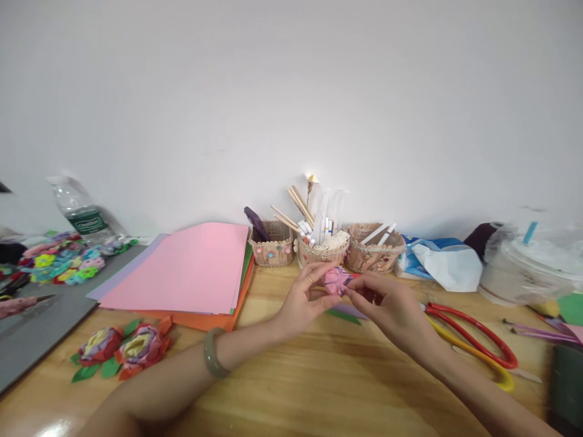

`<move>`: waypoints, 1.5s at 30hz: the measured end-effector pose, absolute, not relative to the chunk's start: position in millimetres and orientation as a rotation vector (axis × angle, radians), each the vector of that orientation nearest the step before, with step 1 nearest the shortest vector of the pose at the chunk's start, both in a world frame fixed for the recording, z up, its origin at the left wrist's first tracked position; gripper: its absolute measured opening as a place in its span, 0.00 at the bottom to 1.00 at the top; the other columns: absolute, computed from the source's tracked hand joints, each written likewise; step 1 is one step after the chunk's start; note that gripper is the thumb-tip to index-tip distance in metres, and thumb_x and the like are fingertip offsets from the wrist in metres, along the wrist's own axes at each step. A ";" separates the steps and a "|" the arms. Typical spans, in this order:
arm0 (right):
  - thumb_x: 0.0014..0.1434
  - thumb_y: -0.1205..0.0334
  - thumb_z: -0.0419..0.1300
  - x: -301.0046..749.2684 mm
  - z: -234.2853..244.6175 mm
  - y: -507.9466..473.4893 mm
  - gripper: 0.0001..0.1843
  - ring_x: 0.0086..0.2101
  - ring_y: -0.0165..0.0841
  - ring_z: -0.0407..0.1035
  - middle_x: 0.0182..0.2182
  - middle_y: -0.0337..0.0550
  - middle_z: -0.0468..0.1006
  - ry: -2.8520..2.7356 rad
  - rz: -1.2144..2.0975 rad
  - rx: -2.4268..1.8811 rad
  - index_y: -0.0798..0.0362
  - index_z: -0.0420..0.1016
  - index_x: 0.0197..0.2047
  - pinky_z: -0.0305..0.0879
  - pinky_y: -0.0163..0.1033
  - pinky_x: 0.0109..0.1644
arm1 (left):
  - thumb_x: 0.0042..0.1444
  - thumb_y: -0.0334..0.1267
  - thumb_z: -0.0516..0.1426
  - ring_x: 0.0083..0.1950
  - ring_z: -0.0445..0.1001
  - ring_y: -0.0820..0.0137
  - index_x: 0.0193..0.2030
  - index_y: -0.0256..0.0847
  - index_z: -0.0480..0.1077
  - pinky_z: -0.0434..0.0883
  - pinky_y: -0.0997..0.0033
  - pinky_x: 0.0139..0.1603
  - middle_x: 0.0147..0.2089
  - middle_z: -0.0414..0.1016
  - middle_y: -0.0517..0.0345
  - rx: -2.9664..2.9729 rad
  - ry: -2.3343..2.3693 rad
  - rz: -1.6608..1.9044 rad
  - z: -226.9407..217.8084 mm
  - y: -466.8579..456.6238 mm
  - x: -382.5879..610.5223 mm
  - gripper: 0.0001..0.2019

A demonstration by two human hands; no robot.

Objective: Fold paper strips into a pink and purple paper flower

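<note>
My left hand (pixel 304 298) and my right hand (pixel 386 303) meet over the middle of the wooden table (pixel 291 388). Together they pinch a small pink and purple folded paper flower (pixel 336 280), held just above the tabletop. The left hand grips its left side with thumb and fingers and wears a ring; a grey-green bangle (pixel 214 353) sits on that wrist. The fingertips of the right hand close on the flower's right edge. Green and purple paper scraps (pixel 342 314) lie under the hands.
A stack of coloured paper sheets (pixel 191 267), pink on top, lies left. Three small baskets (pixel 319 247) with sticks and pens stand at the wall. Two finished paper flowers (pixel 122 349) lie front left. A water bottle (pixel 82 212), red and yellow scissors (pixel 473 340) and a lidded cup (pixel 523 267) are nearby.
</note>
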State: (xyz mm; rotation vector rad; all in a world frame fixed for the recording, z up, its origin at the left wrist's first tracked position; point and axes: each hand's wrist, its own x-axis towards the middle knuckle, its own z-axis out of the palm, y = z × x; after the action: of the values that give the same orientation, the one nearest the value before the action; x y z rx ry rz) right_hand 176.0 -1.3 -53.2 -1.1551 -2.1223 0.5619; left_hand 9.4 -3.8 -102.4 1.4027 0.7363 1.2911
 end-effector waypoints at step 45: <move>0.52 0.69 0.52 179.3 -58.2 -2.0 0.08 0.21 0.27 0.61 0.21 0.38 0.69 -2.165 0.313 -1.048 0.55 0.73 0.31 0.58 0.32 0.24 | 0.43 0.39 0.63 0.48 0.69 0.66 0.50 0.46 0.68 0.69 0.67 0.48 0.54 0.63 0.51 1.308 0.789 1.319 -103.2 -2.0 11.4 0.24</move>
State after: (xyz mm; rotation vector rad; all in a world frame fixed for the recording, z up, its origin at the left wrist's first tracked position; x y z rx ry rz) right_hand 179.3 -2.0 -58.2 -1.0484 -2.1654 0.3129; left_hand 11.4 -2.0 -103.2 1.3085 0.7893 1.3185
